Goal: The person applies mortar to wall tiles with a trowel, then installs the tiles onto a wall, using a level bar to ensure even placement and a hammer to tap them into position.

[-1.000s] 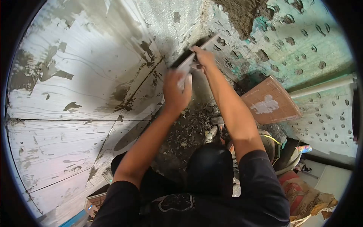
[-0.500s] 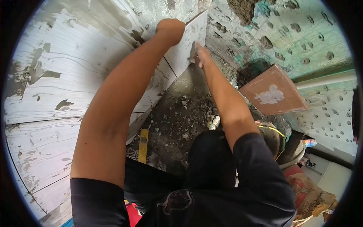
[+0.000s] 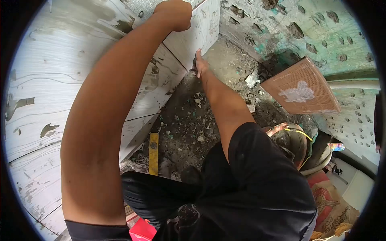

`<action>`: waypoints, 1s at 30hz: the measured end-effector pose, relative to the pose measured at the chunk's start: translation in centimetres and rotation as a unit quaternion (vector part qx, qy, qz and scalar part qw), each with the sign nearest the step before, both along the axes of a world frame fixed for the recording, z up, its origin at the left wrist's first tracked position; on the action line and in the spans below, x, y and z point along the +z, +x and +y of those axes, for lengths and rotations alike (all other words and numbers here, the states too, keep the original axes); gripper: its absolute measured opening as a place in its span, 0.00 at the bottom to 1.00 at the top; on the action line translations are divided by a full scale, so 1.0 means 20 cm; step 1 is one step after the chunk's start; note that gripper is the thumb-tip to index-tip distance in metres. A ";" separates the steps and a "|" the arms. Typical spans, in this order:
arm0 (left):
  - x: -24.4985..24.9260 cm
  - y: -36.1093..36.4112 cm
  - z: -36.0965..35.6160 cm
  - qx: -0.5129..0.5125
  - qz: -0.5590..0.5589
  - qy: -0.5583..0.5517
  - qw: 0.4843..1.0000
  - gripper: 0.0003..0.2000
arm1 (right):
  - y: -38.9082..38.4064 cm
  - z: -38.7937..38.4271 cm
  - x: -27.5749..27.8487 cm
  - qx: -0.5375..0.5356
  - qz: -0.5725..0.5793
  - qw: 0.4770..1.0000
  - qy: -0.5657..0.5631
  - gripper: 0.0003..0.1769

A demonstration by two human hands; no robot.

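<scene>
The tile [image 3: 201, 34] stands upright at 12 o'clock in my view, flat against the left wall right by the corner, next to the tiles [image 3: 48, 80] already on that wall. My left hand [image 3: 173, 15] is balled into a fist with the knuckles on the tile's face near its top edge; it holds nothing that I can see. My right hand [image 3: 200, 64] is at the tile's 6 o'clock edge, fingertips touching the lower corner; I cannot tell whether they curl under it or only press. I judge the tile stiff, fairly heavy and brittle, with a glazed face that is slick where mortar has smeared, so it is best taken by opposite edges, not the corners, which would chip. A spare tile [image 3: 301, 86] leans at 3 o'clock, and a level [image 3: 153, 148] lies on the rubble at 7.
</scene>
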State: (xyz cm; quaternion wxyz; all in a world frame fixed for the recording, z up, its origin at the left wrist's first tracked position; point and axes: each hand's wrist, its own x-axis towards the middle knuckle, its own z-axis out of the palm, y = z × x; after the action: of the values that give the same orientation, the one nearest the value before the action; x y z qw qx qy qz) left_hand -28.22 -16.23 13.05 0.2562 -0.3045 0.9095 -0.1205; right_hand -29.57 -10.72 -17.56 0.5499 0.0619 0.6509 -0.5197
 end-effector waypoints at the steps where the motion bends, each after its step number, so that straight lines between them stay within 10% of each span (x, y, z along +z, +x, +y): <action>1: -0.01 0.01 -0.01 -0.006 0.012 0.001 1.000 0.18 | 0.00 -0.01 -0.05 0.006 -0.006 1.000 -0.007 0.54; 9: -0.10 0.05 -0.06 -0.129 0.190 -0.019 0.973 0.16 | 0.02 -0.04 -0.10 -0.043 -0.054 0.997 -0.028 0.56; 30: -0.32 -0.10 -0.22 -0.156 0.228 -0.029 0.961 0.17 | 0.09 -0.14 -0.24 -0.210 -0.041 0.966 -0.145 0.60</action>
State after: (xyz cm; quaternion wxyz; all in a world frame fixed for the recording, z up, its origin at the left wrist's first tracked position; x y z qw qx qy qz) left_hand -30.23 -20.53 6.72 0.0115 -0.1858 0.9761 -0.1123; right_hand -27.75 -13.55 -22.32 0.4578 0.1375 0.5182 -0.7092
